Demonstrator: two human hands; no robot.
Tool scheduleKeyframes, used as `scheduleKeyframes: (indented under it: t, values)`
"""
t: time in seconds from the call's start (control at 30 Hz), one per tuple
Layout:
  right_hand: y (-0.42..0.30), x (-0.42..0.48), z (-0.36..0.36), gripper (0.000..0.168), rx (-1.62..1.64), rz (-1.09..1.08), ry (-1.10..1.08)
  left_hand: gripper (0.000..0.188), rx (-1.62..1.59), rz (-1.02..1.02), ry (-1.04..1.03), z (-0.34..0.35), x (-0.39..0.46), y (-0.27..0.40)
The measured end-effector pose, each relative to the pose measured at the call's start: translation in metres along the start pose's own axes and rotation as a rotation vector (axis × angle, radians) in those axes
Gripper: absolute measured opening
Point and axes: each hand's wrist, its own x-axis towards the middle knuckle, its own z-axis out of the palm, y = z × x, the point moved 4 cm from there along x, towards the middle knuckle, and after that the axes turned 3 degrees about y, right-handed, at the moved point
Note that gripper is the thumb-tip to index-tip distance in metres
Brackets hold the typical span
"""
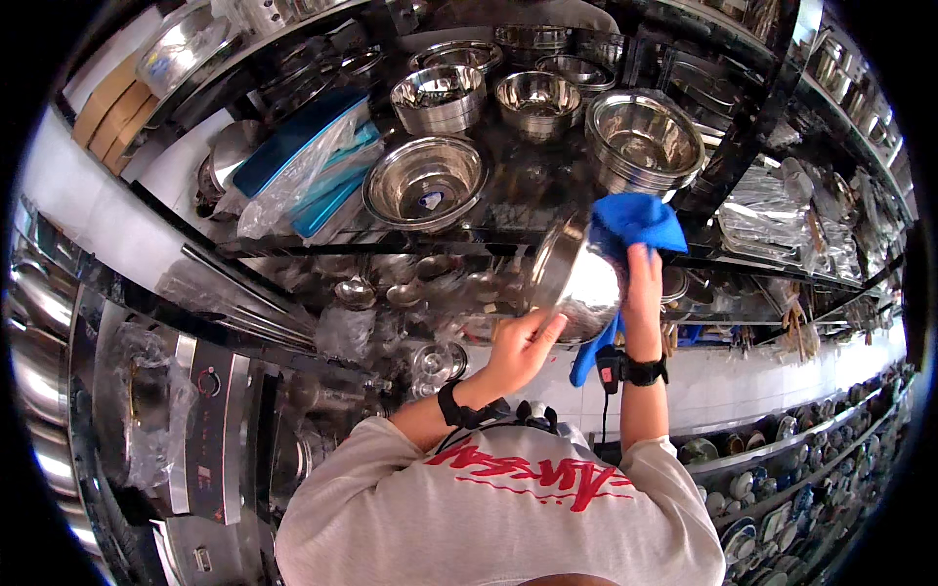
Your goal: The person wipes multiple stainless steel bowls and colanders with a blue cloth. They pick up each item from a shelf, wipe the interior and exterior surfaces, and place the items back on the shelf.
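A shiny stainless steel basin (pixel 586 293) is tilted on its side in front of the shelf. Its lower rim is gripped by my left hand (pixel 522 348), with the thumb on the outside. My right hand (pixel 643 293) holds a blue cloth (pixel 637 220) against the basin's right side; part of the cloth hangs below, near the wrist. Behind them on the dark shelf stand a wide steel basin with a sticker inside (pixel 425 183), two smaller stacks of steel bowls (pixel 438 99) (pixel 538 105) and a larger stack of basins (pixel 645 143).
Blue boxes in plastic wrap (pixel 300 146) lie at the shelf's left. Wrapped metal trays (pixel 762 212) sit beyond a dark upright post (pixel 747 139). Ladles (pixel 355 291) lie on the level below. A gas stove (pixel 209 425) stands at lower left, and racks of dishes (pixel 777 469) at lower right.
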Motion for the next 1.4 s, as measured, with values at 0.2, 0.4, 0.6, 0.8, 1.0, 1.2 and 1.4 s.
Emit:
scheduleKeyframes:
  t: [0.2,0.4,0.6,0.8,1.0,1.2,1.4]
  values:
    - [-0.035,-0.073,0.067,0.036,-0.883,-0.834,-0.075,0.043,-0.367,0.040,0.197,-0.006,0.012,-0.040]
    - [0.011,-0.095,0.069,0.047,-1.059,-1.153,-0.204,0.038,-0.623,-0.166,0.172,-0.022,0.025,0.021]
    - [-0.049,-0.052,0.075,0.044,-0.755,-0.880,-0.177,0.041,-0.440,-0.180,0.192,-0.022,0.014,-0.033]
    - [-0.019,-0.082,0.075,0.032,-0.865,-0.852,-0.199,0.038,-0.377,-0.110,0.185,-0.025,0.015,-0.023]
    - [-0.013,-0.072,0.067,0.046,-0.824,-0.919,-0.202,0.045,-0.044,-0.003,0.044,-0.024,0.014,-0.007]
    - [0.013,-0.002,0.000,0.045,0.131,0.146,-0.020,0.026,0.168,0.150,-0.115,-0.013,0.002,0.015]
    - [0.015,-0.014,0.010,0.055,0.683,0.597,-0.208,0.013,0.112,0.355,-0.110,-0.010,-0.002,-0.007]
